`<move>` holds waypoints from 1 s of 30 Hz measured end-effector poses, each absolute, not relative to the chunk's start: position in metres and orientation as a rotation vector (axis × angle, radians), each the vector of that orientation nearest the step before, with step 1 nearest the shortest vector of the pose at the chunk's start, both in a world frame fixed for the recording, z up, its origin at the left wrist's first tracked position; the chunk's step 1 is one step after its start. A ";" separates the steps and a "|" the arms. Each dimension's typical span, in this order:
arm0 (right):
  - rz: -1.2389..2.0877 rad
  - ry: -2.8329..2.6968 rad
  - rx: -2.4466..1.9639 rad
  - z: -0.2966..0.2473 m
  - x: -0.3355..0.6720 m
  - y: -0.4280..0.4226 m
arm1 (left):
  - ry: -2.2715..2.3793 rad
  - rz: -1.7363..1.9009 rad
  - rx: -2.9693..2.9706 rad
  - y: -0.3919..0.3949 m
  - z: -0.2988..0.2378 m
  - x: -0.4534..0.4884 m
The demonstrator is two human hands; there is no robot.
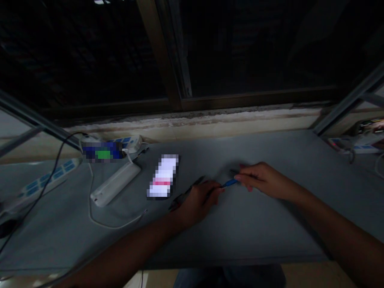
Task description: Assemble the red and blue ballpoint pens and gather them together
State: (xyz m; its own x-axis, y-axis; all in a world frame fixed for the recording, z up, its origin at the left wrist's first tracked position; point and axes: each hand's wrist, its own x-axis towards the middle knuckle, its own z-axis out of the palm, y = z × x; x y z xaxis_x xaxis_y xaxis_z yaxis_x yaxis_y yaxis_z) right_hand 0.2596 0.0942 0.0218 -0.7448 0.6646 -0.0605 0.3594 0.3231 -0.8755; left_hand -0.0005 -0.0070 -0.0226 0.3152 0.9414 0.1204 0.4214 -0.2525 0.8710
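A slim blue pen-like object point(229, 183) spans the gap between my two hands, just over the grey table. My right hand point(255, 179) is closed, with thumb and fingers pinching its right end. Fingertips of my left hand point(200, 200) close on the thin dark left end. A short dark tip point(233, 171) shows by my right fingers; whether it belongs to the blue object I cannot tell. Partly hidden behind my left hand are dark slender items point(180, 199) on the table. Left of them lies a phone point(163, 176) with a lit, blurred screen.
A long white bar-shaped case point(115, 184) and a white cable point(111, 227) lie left on the grey table point(264, 232). Power strips point(49, 180) and a second lit screen point(103, 152) are farther left. Metal posts point(349, 102) flank the dark window. More devices point(367, 140) sit right.
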 end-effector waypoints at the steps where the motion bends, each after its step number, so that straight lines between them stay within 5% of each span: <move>1: 1.387 -2.296 -0.932 0.022 0.260 0.094 | 1.213 0.864 1.821 -0.007 -0.022 0.000; 17: 1.302 -2.351 -0.965 0.020 0.258 0.087 | 1.227 0.848 1.842 -0.018 -0.026 -0.002; 27: 1.501 -2.040 -1.065 0.007 0.245 0.086 | 0.751 0.663 2.196 -0.024 -0.032 -0.007; 30: 1.311 -2.018 -1.033 0.017 0.243 0.084 | 0.748 0.663 2.170 -0.025 -0.036 -0.006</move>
